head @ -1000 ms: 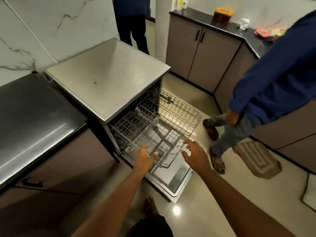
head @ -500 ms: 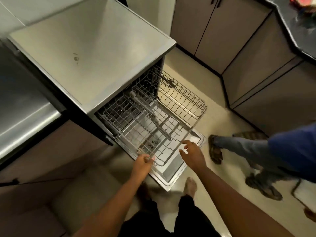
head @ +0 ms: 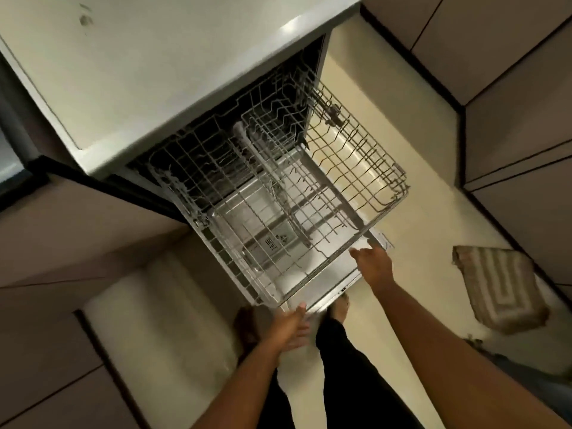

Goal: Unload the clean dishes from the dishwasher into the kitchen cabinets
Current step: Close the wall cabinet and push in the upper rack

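The steel-topped dishwasher (head: 173, 72) stands open with its door (head: 328, 281) folded down. A wire rack (head: 365, 168) is drawn far out over the door, and I see no dishes in it. My left hand (head: 288, 328) hovers just below the rack's front left corner, fingers stretched out and holding nothing; it is blurred. My right hand (head: 373, 264) is at the right part of the rack's front rail, its loose fingertips touching the wire. A second rack (head: 278, 125) sits deeper inside the dark tub.
Brown cabinet doors (head: 510, 125) line the right side, and more cabinet fronts (head: 62, 243) lie to the left of the dishwasher. A striped doormat (head: 498, 289) lies on the cream floor at the right. My legs in black trousers (head: 346, 366) stand right before the door.
My view has tilted down and moved closer. The rack has slid farther out. My left hand has let go of the front rail. The person in blue has left the view.
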`<act>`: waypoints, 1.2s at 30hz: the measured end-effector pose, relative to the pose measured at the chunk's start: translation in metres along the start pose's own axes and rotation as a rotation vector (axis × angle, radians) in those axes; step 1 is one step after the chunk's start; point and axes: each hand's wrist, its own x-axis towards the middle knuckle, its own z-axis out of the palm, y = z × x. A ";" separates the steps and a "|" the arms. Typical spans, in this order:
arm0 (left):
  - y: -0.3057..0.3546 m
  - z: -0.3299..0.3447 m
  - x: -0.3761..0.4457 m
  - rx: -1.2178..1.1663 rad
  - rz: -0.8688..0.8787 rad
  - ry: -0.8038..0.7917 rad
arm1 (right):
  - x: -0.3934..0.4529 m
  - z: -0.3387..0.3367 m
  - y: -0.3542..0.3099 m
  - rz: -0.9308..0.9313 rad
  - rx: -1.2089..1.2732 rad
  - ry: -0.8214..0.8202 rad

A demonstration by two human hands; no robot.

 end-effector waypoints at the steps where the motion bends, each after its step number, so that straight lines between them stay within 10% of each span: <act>1: 0.001 0.008 0.007 -0.134 -0.078 -0.049 | 0.015 0.000 0.002 0.062 0.117 -0.039; 9: 0.036 0.044 0.052 -1.154 0.025 0.328 | 0.061 -0.006 -0.012 0.251 0.599 -0.237; 22: 0.058 0.030 0.052 -1.199 0.188 0.539 | 0.072 0.010 -0.031 0.234 0.587 -0.269; 36: 0.134 -0.045 0.064 -1.283 0.371 0.351 | 0.103 0.059 -0.125 -0.001 0.520 -0.439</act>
